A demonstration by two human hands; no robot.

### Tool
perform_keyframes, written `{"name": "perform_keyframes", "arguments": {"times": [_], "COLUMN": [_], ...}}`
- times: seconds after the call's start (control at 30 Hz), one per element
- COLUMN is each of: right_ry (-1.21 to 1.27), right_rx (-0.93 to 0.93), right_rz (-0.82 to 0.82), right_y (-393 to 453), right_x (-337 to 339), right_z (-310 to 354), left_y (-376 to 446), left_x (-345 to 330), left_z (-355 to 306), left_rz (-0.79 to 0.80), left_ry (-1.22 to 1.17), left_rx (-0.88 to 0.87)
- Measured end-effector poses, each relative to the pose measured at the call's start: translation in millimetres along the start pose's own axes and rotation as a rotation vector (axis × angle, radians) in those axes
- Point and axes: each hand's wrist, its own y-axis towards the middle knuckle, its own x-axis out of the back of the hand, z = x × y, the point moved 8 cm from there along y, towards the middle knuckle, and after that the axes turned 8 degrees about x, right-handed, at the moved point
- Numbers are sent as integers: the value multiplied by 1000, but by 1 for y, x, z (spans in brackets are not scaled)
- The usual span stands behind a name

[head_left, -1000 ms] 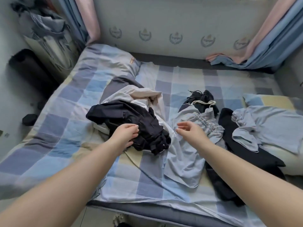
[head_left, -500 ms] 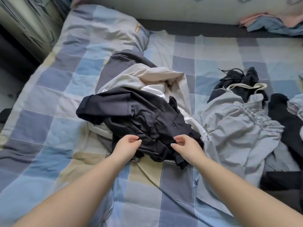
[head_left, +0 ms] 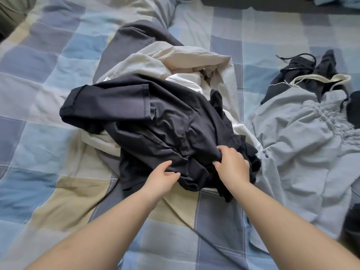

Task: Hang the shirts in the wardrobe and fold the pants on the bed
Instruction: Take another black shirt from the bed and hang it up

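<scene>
Nearby, grey pants [head_left: 303,137] right, cream garment [head_left: 175,61] beneath, both hands' fingers [head_left: 220,152] pinching black shirt [head_left: 155,121]

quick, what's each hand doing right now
Left hand: fingers curled, gripping the black shirt.
Right hand: pinching a fold of the same black shirt.

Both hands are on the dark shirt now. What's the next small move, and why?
Probably lift the dark shirt straight up off the pile. The right hand already pinches a fold and the left hand grips its near edge, while it lies crumpled over the cream garment, too bunched to hang.
</scene>
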Motion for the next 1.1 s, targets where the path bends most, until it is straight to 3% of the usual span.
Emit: {"name": "perform_keyframes", "arguments": {"times": [0.07, 0.17, 0.27, 0.37, 0.57, 0.77, 0.97, 1.1], "right_ry": [158, 685, 1193, 1405, 1486, 1275, 1446, 1396], "right_rx": [4, 1, -7, 18, 125, 332, 370, 379], "right_rz": [1, 78, 149, 145, 157, 249, 3, -11], "right_y": [0, -13, -36, -44, -64, -112, -152, -180], "right_x": [3, 5, 30, 71, 178, 267, 390, 461], "right_z": [-1, 12, 37, 51, 59, 86, 100, 107], "left_y": [-3, -17, -46, -77, -171, -265, -374, -438], "left_x": [-12, -30, -38, -31, -1, 17, 22, 17], "left_z": [-5, -28, -64, -89, -163, -229, -293, -321], "left_rz": [18, 52, -10, -65, -126, -77, 24, 61], "left_ry": [-22, -7, 183, 162, 7, -113, -48, 31], "left_rx": [-37, -162, -387, -469, -595, -666, -723, -743]}}
